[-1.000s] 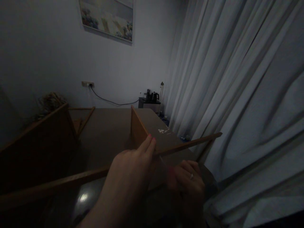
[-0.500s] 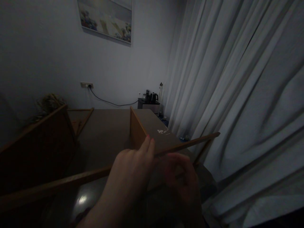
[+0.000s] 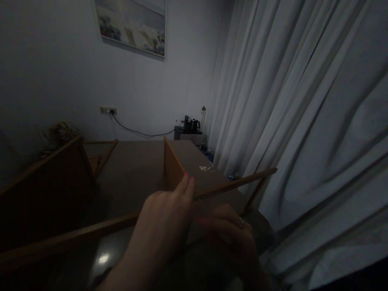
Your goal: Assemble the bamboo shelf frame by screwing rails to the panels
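A long wooden rail [image 3: 91,231] crosses in front of me, part of a wooden frame on a dark table [image 3: 133,161]. From behind the rail, an upright wooden panel [image 3: 172,162] runs away from me. My left hand [image 3: 166,216] is wrapped over the rail where it meets this panel, its fingertips pointing away. Just right of it and below the rail, my right hand [image 3: 232,230] is curled, with thumb and fingers drawn together. A ring shows on one finger. Shadow hides whatever its fingertips may hold.
Small pale pieces [image 3: 206,168] lie on the table right of the panel. Another wooden panel [image 3: 45,182] stands at left, near a wooden frame piece [image 3: 104,157]. A black kettle [image 3: 195,125] sits on a small cabinet [image 3: 190,138] behind. Long curtains [image 3: 273,101] hang at right.
My right hand has turned and its fingers have moved slightly down and left, so the ring now shows. My left hand keeps its hold on the frame. The view has shifted a little.
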Available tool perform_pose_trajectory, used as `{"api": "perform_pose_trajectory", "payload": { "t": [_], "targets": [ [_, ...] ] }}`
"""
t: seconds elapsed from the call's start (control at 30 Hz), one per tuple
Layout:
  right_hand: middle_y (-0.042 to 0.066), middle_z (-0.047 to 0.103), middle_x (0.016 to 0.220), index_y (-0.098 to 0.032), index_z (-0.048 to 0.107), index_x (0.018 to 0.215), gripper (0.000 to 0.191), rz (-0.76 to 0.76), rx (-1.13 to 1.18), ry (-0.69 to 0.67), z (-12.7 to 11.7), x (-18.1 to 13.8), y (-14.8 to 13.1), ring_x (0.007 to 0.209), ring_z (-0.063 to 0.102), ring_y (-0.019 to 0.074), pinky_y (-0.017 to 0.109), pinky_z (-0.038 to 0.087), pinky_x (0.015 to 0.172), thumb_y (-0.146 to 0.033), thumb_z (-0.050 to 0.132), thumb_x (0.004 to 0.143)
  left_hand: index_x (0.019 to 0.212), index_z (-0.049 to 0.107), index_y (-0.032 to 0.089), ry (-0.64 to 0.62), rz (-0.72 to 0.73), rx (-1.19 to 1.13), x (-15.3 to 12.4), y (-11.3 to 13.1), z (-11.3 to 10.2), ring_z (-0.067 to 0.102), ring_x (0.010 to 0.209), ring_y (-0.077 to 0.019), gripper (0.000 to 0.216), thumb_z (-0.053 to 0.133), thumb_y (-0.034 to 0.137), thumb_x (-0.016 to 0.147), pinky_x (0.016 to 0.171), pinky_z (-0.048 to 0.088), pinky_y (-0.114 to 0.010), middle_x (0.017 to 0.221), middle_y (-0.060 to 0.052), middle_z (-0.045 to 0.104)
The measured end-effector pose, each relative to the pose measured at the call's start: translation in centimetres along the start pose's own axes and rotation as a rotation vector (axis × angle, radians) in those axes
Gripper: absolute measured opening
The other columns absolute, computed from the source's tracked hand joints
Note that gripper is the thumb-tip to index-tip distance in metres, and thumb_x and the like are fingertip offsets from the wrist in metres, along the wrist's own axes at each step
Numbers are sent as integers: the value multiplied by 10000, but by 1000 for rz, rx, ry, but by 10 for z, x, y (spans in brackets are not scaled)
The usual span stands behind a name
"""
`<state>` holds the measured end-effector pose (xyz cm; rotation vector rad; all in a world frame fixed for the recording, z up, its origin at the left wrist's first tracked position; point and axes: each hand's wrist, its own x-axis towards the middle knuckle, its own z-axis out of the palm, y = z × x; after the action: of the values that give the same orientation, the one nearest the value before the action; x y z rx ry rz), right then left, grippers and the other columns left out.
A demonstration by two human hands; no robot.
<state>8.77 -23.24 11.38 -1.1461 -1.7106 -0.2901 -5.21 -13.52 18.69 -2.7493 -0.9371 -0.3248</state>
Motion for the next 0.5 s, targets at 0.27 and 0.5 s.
{"api": "perform_pose_trajectory", "payload": {
  "t": [0.27, 0.5],
  "targets": [
    [-14, 576, 727, -234, 656, 850, 101, -65, -104, 251, 19, 13, -2, 697, 556, 113, 231, 487, 612, -309, 609, 900, 1385, 467, 177, 3, -20, -22, -2, 2, 0, 728, 758, -241, 509, 535, 200, 881, 603, 612, -356, 1419, -82, 473],
    [-21, 672, 751, -270, 589, 1137, 237, -79, -90, 344, 29, 18, -9, 646, 579, 123, 250, 480, 578, -210, 561, 910, 1407, 431, 169, -74, -6, -57, -1, 2, -9, 722, 863, -245, 579, 505, 86, 839, 672, 618, -359, 1467, -73, 397]
  ]
}}
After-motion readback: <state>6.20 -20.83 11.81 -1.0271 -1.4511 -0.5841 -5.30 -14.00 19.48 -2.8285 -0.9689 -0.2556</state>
